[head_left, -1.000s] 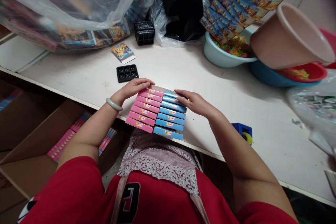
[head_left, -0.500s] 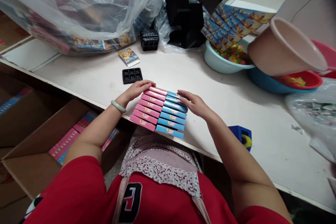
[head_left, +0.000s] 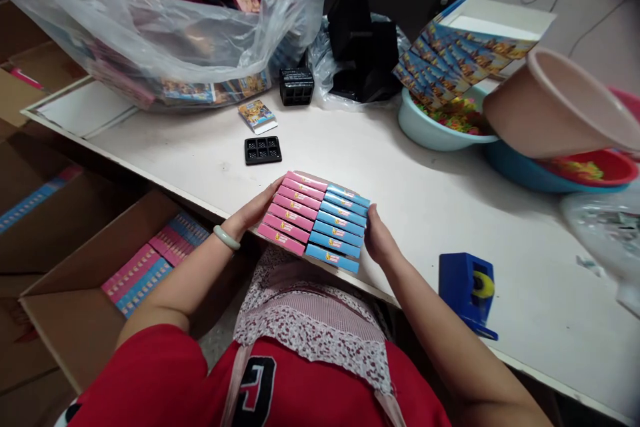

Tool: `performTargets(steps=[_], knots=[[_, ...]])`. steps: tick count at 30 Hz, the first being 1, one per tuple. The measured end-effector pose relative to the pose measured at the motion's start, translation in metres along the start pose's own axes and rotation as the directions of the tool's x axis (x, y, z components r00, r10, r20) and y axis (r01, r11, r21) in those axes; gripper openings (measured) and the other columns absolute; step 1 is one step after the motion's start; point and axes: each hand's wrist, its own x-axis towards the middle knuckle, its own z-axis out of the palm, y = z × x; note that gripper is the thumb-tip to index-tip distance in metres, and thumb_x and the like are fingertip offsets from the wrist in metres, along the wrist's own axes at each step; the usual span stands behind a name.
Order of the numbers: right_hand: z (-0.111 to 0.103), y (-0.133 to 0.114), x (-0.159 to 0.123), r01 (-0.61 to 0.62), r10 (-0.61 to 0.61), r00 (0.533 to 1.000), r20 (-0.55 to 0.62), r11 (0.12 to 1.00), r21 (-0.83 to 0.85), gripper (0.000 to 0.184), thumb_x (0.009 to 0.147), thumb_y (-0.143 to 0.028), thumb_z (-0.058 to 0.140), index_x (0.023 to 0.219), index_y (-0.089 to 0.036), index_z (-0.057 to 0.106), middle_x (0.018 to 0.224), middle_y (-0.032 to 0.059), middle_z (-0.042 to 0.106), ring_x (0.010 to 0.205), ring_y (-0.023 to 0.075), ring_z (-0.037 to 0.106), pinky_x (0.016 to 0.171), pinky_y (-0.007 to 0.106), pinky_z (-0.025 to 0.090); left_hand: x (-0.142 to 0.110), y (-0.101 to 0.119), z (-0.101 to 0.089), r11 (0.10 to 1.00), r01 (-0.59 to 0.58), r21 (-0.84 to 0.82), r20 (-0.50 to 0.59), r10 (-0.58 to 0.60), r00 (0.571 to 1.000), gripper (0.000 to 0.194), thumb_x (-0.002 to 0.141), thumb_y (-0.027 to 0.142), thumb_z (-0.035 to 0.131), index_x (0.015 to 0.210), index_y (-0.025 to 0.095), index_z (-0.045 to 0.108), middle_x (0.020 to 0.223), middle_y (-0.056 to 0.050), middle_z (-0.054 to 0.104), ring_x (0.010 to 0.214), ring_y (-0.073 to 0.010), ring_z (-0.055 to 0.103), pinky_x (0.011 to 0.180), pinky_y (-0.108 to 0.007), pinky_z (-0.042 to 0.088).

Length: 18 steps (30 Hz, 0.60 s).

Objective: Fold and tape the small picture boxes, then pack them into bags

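Note:
A block of small boxes stands in two rows at the near table edge: pink boxes (head_left: 293, 209) on the left, blue boxes (head_left: 340, 225) on the right. My left hand (head_left: 254, 208) presses against the pink row's left side, a pale green bangle (head_left: 226, 237) on its wrist. My right hand (head_left: 379, 240) presses against the blue row's right side. Both hands squeeze the block between them, fingers closed against its sides.
A black tray (head_left: 263, 150), a small printed box (head_left: 257, 115) and a big plastic bag of packets (head_left: 165, 33) lie behind. Bowls (head_left: 435, 137) and a tilted beige tub (head_left: 555, 107) sit right. A blue tape dispenser (head_left: 467, 293) is near. An open carton (head_left: 100, 293) stands below left.
My hands slid from the top of the box rows down to their outer sides, clamping the block. The view shifted a little to the left and back.

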Motion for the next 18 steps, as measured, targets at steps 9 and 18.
performTargets(steps=[9,18], knots=[[0.033,0.02,-0.051,-0.172,0.175,0.985,0.014,0.95,0.261,0.087,0.079,-0.093,0.03,0.135,-0.035,0.062,0.135,0.0036,0.069,0.128,0.0322,0.064,0.102,0.054,0.058,-0.015,-0.029,0.023,0.944,-0.062,-0.323,-0.095,0.033,0.995,0.099,0.079,0.091,0.047,0.156,0.029,0.039,0.164,-0.007,0.037,0.154,-0.033,0.028,0.126,-0.047,0.028],[0.093,-0.01,-0.017,-0.122,0.149,0.989,-0.022,0.876,0.466,0.09,0.078,-0.084,0.057,0.144,-0.023,0.057,0.127,0.0077,0.073,0.113,0.0303,0.073,0.101,0.05,0.057,-0.022,-0.015,-0.029,0.818,-0.162,-0.551,-0.157,0.089,0.984,0.086,0.089,0.073,0.056,0.155,0.02,0.043,0.152,-0.012,0.052,0.149,-0.0351,0.038,0.127,-0.049,0.023]])
